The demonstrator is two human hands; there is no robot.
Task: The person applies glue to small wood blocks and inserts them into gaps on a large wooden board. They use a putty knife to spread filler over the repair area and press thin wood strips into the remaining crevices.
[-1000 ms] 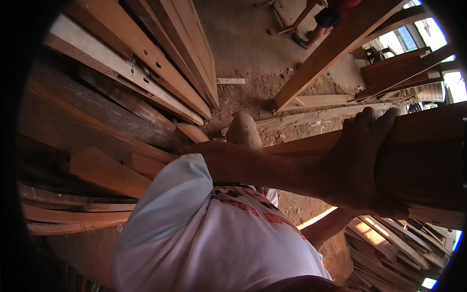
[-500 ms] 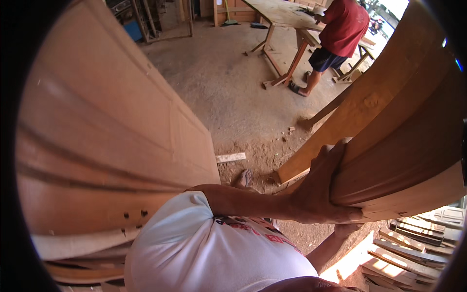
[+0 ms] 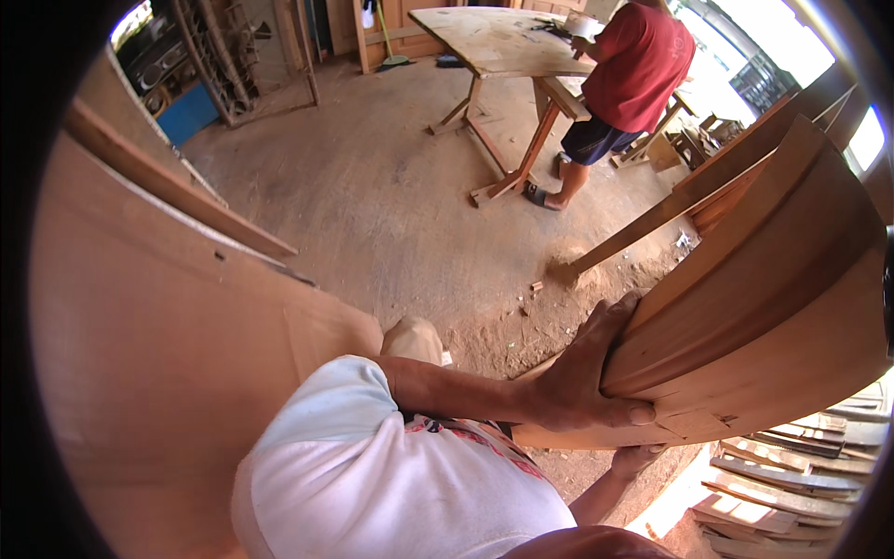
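Observation:
My left hand (image 3: 587, 373) is closed around the side of a long reddish wooden board (image 3: 745, 289) with a curved look in the fisheye view, its fingers over the upper edge and thumb along the lower part. My right hand (image 3: 638, 458) grips the same board's lower edge, just below my left one, partly hidden by it. A large flat wooden panel (image 3: 149, 363) stands close beside my left arm. My white-shirted torso fills the bottom middle.
A co-worker (image 3: 633, 70) in red top and dark shorts stands at a wooden trestle table (image 3: 484, 47) ahead. Boards (image 3: 689, 196) lean at right, stacked offcuts (image 3: 782, 494) lie lower right. Frames and a blue sheet (image 3: 186, 116) stand back left, on a dusty floor (image 3: 307, 196).
The view has swung up to show more of the room, table and co-worker. My hands and the board sit lower and farther left in view, and the left panel has shifted.

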